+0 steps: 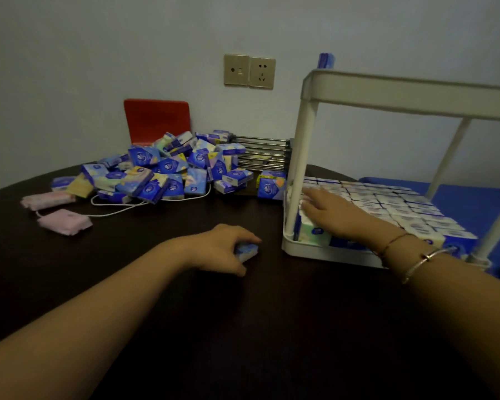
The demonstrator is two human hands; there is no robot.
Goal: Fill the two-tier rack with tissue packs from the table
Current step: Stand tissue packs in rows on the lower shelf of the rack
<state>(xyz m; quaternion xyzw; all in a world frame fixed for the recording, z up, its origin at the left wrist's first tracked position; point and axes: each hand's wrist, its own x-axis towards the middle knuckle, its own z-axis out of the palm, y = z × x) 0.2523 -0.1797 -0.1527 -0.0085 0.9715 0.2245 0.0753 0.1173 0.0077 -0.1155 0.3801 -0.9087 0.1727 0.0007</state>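
A white two-tier rack (312,249) stands on the right of the dark table. Its lower tier holds several upright tissue packs (393,206) in tight rows. My right hand (334,210) lies flat with fingers spread on the packs at the tier's front left corner. My left hand (224,248) rests on the table left of the rack, closed over one blue tissue pack (247,251). One blue pack (326,60) shows above the upper tier's rim. A heap of loose blue packs (168,171) sits at the table's back.
Pink packs (65,222) and a white cable (119,207) lie at the left. A red chair back (156,121) and a metal rack (264,154) stand behind the heap. Wall sockets (248,71) are above. A blue surface (468,203) lies right of the table.
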